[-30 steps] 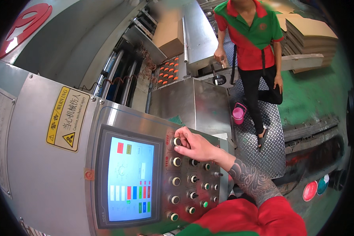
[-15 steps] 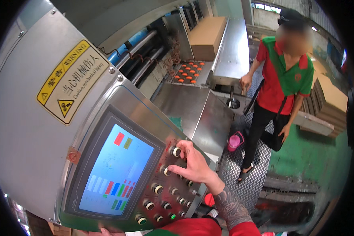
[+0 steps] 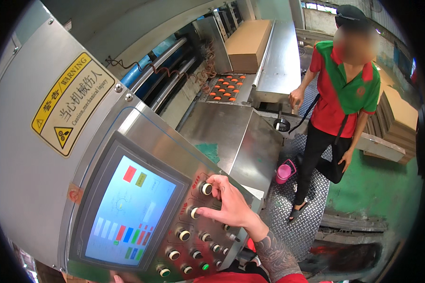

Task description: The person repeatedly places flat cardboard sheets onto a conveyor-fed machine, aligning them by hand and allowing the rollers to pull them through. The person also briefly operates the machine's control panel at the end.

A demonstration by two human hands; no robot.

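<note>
My right hand reaches over a metal control panel, its tattooed forearm coming from below. The thumb tip touches a round pale-rimmed button. My index finger rests beside a similar upper button. Thumb and fingers are spread, with nothing held. To their left a touchscreen shows coloured blocks on light blue. Several more buttons and knobs lie below, one lit green. Only a fingertip of my left hand shows at the lower edge, under the panel; its other fingers are hidden.
A co-worker stands at right on a treadplate walkway, one hand by the machine. A pink jug sits by their feet. Cardboard sheets lie on the machine; more are stacked behind the co-worker. A black handwheel juts out.
The view has shifted a little, so the panel and screen appear slightly farther left. My right hand stays at the same two buttons. Less of my left hand shows now.
</note>
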